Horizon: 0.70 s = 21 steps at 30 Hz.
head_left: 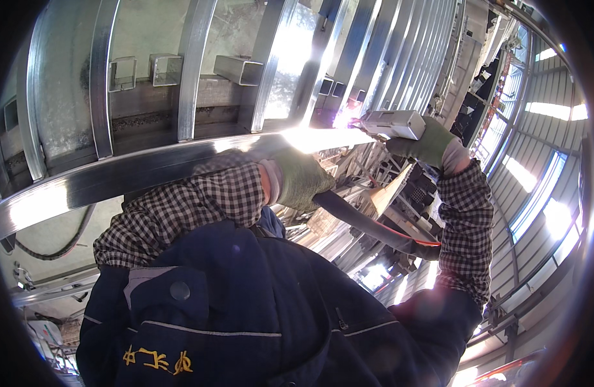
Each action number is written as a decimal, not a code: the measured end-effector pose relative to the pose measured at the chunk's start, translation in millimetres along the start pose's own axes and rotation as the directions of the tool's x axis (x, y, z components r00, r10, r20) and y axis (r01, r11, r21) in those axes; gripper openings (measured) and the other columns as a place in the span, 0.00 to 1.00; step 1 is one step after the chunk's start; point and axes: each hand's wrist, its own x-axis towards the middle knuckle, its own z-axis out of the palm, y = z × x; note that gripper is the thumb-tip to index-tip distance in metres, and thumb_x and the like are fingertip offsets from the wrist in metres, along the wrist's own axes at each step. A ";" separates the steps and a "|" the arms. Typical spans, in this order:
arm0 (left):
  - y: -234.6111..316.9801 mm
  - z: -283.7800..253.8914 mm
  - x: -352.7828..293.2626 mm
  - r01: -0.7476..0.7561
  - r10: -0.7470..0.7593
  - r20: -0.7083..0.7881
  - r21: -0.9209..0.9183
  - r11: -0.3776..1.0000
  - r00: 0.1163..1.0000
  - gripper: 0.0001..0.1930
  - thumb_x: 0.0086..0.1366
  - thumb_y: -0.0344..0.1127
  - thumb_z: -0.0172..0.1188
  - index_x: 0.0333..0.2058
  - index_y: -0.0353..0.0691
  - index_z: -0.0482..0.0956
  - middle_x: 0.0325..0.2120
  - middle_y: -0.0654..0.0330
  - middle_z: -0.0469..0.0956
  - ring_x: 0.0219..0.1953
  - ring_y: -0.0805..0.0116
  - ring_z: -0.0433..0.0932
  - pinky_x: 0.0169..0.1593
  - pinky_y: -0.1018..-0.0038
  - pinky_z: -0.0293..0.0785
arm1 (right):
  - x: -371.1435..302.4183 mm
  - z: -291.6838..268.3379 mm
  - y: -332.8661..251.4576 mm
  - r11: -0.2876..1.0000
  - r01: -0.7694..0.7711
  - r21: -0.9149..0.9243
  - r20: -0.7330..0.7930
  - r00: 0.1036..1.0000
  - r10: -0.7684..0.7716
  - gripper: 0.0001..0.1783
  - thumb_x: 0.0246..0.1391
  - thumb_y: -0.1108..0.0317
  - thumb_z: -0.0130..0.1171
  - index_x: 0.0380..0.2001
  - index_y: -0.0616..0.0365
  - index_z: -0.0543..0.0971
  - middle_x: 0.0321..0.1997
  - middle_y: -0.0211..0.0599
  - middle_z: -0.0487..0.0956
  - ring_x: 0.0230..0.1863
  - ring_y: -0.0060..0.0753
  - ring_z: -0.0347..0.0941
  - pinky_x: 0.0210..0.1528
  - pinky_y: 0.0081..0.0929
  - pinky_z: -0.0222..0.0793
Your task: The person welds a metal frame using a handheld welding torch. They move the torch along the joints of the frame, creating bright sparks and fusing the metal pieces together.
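My right hand (pixel 429 143), in a green glove, is closed around a grey-white box-shaped welding gun (pixel 395 124). At the gun's tip a bright white-violet glare (pixel 346 120) burns where an upright metal tube meets the long shiny rail (pixel 71 189). My left hand (pixel 301 179), gloved in green too, is just below the rail. A thick dark sheathed cable (pixel 368 226) comes out of its grip and runs off to the right, toward my right sleeve. The left fingers are mostly hidden behind the glove's back and the glare.
Parallel square metal tubes (pixel 195 64) fill the top, some with short open-ended tube pieces (pixel 240 69) between them. A black hose (pixel 58 253) curves at the left below the rail. Metal stock and racks (pixel 406 193) stand beyond my right arm, before a ribbed wall (pixel 542 161).
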 end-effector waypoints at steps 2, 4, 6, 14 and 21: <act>0.9 0.5 0.0 0.024 -0.024 0.016 -0.009 1.000 1.000 0.09 0.65 0.45 0.67 0.42 0.54 0.85 0.38 0.62 0.87 0.43 0.55 0.86 0.49 0.58 0.80 | -0.9 -0.3 1.0 1.000 0.006 0.006 0.000 1.000 -0.006 0.34 0.53 0.58 0.82 0.62 0.55 0.83 0.56 0.42 0.89 0.56 0.36 0.86 0.60 0.34 0.81; 0.6 2.6 -0.2 0.018 -0.018 -0.008 0.005 1.000 1.000 0.09 0.65 0.45 0.67 0.42 0.54 0.85 0.38 0.62 0.87 0.43 0.54 0.87 0.49 0.58 0.80 | -2.6 -0.7 1.1 1.000 0.010 -0.005 -0.012 1.000 -0.010 0.34 0.53 0.58 0.82 0.62 0.56 0.83 0.56 0.42 0.89 0.56 0.36 0.86 0.60 0.34 0.81; -1.5 5.1 0.9 0.003 -0.003 -0.012 -0.011 1.000 1.000 0.09 0.65 0.45 0.67 0.42 0.54 0.85 0.38 0.62 0.87 0.43 0.55 0.87 0.49 0.58 0.80 | -4.5 -1.0 0.0 1.000 0.011 0.022 -0.003 1.000 -0.011 0.34 0.53 0.59 0.82 0.62 0.57 0.83 0.56 0.42 0.88 0.56 0.35 0.85 0.61 0.33 0.81; -6.4 13.9 4.3 0.001 0.000 -0.017 0.004 1.000 1.000 0.09 0.66 0.45 0.67 0.43 0.54 0.85 0.37 0.62 0.87 0.43 0.55 0.86 0.49 0.58 0.80 | -8.4 -1.6 -1.2 0.998 -0.005 0.057 0.004 1.000 0.004 0.35 0.52 0.61 0.82 0.62 0.57 0.82 0.57 0.40 0.88 0.56 0.34 0.85 0.60 0.32 0.81; -10.2 13.6 3.6 -0.057 0.060 -0.085 0.036 0.998 0.995 0.11 0.64 0.47 0.70 0.42 0.53 0.84 0.35 0.63 0.87 0.39 0.56 0.88 0.44 0.58 0.83 | -5.6 0.4 9.1 0.997 -0.022 0.080 -0.005 1.000 0.022 0.36 0.51 0.59 0.84 0.62 0.58 0.83 0.56 0.40 0.89 0.55 0.33 0.85 0.59 0.32 0.82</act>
